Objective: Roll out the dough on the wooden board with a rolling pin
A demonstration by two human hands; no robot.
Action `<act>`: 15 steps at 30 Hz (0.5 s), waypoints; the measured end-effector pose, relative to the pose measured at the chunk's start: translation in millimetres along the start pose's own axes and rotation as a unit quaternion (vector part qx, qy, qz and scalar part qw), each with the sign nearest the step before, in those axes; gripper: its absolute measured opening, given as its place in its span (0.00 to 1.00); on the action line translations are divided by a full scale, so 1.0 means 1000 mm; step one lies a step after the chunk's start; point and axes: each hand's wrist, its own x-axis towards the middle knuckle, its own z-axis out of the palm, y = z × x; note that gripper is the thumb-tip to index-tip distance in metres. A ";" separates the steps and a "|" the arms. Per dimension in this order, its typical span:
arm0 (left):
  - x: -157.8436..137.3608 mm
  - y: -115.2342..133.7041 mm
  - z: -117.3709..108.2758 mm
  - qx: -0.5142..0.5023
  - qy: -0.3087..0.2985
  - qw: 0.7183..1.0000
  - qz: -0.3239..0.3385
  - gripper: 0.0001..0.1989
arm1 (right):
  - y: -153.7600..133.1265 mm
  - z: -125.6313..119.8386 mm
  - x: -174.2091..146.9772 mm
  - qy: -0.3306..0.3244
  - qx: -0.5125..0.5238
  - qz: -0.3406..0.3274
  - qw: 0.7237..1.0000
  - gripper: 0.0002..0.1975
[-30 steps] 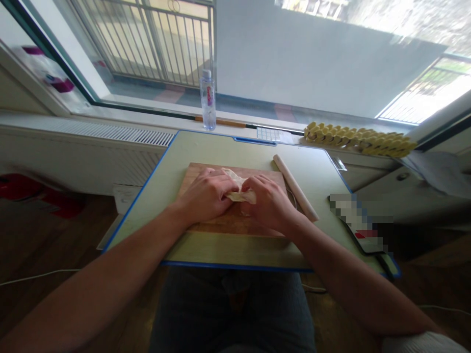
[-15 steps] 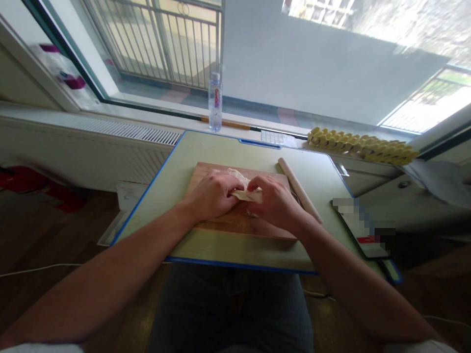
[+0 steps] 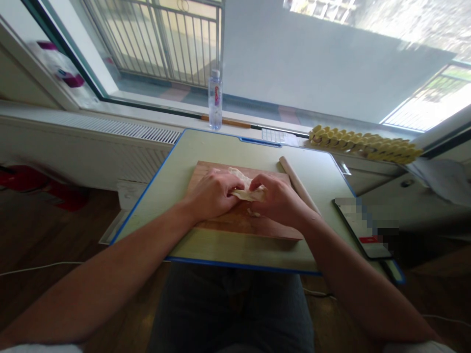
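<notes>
A pale, thin, crumpled piece of dough is pinched between my two hands, low over a wooden cutting board. My left hand is closed on its left side, thumb and fingers together. On its right side my right hand grips with curled fingers. Part of the dough stands up behind the fingers, and much of it is hidden by them. Small pale scraps lie on the board below my right hand. To the right of the board rests a wooden rolling pin, slanting toward my right wrist.
The board lies on a light green table mat with a blue edge. A phone-like dark-edged device sits at the right edge. On the windowsill stand a water bottle and yellow egg-carton-like trays. A red extinguisher is at far left.
My right hand has shifted slightly to the right, drawing the dough's right side a little with it. My left hand stays almost in place. The view has tilted very slightly.
</notes>
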 end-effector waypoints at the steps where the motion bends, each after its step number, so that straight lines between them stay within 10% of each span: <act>1: 0.000 0.000 0.000 -0.001 -0.001 1.000 0.003 0.06 | 0.000 -0.001 0.000 0.002 0.000 -0.004 1.000 0.13; 15: 0.001 0.002 0.000 -0.004 0.004 1.000 -0.006 0.06 | 0.001 -0.011 -0.005 -0.043 0.019 0.008 0.999 0.14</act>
